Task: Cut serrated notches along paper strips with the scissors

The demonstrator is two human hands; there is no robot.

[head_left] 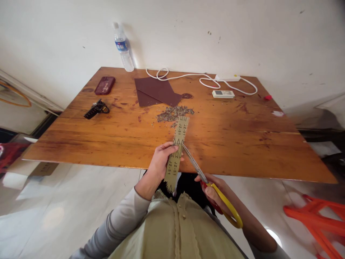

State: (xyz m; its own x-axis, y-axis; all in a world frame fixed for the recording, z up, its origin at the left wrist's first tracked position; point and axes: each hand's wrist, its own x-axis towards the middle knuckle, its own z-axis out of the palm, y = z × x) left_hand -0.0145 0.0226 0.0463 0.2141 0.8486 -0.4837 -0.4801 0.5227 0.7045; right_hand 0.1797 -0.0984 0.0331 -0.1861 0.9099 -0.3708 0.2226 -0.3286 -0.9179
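Observation:
My left hand [161,158] grips a long strip of sandpaper [173,169] around its middle, its printed tan backing facing up. Small jagged snips run along the strip's edges and its near end. My right hand [215,189] is closed around a pair of scissors [225,201] with one yellow and one red handle. The blades point up and left, their tips at the strip's right edge beside my left fingers. Beyond the strip's far end lies a pile of thin cut slivers [175,113] on the wooden table [121,138].
Dark red sandpaper sheets [153,90] lie behind the slivers. A dark red phone [105,85], a black strap-like item [96,109] and a plastic bottle [124,48] stand left. A white cable [183,76], power strip [228,77] and remote [223,94] lie back right. An orange stool [315,212] stands right.

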